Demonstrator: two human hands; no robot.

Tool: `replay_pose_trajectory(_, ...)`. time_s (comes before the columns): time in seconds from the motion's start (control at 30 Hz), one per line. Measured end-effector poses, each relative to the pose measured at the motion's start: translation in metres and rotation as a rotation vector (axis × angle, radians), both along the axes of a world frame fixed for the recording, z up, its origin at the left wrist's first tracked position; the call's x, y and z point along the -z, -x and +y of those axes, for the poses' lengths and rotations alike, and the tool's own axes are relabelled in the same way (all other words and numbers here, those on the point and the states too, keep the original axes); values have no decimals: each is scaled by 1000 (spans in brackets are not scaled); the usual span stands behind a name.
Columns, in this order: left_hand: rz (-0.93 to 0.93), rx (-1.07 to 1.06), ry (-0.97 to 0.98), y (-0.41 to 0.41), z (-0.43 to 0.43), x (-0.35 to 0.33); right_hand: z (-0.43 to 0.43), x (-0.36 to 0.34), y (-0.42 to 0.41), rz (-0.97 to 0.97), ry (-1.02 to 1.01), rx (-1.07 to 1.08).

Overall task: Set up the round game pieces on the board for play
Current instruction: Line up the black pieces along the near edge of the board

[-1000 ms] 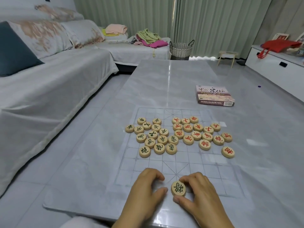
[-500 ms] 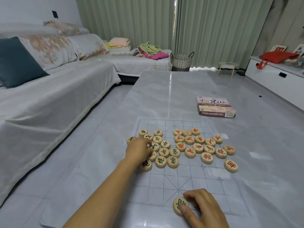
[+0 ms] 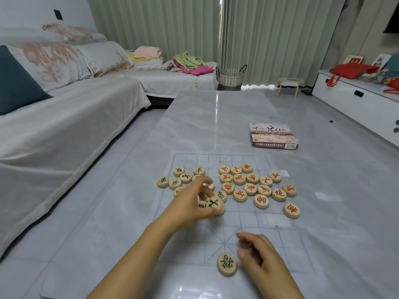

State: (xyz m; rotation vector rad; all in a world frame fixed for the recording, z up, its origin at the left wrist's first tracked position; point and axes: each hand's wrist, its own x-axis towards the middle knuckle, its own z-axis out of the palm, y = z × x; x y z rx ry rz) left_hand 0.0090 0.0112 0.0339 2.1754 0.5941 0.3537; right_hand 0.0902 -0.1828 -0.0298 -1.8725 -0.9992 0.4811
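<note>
Board [image 3: 259,223] edge, dark-marked piece [image 3: 226,264] just beside right hand [image 3: 259,260]

16 red pcs [image 3: 250,188], approx. 13 dark pcs [image 3: 226,264].

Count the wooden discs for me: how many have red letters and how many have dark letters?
Red-lettered discs: 16
Dark-lettered discs: at least 11 showing; the left hand grips one and hides others
Total: at least 27
</note>
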Motion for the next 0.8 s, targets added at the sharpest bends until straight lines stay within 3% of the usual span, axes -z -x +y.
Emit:
replay_pose_trajectory(0.07,67,204,-72,9,-31,6,1,-8,-6,21,15,-61)
replay_pose_trajectory(0.13,129,267,-211,9,-51,18,3,-15,-10,-13,47,-152)
replay_pose_trajectory(0.2,147,272,-228,5,-58,27,2,-19,-13,-98,93,-178)
replay_pose_trajectory(0.3,81,256,45,5,-59,31,-9,-16,-22,-237,131,-62)
replay_pose_trajectory(0.37,3,183,89,12,-56,33,-20,-10,-26,-285,150,-11)
replay_pose_trajectory(0.43,-17,144,61,26,-54,36,-25,-3,-21,-304,170,-3)
replay_pose_trajectory(0.63,148,167,-102,46,-64,53,-24,5,-5,-401,215,-26)
replay_pose_trajectory(0.8,109,96,-121,45,-70,59,-28,11,-3,-432,149,0)
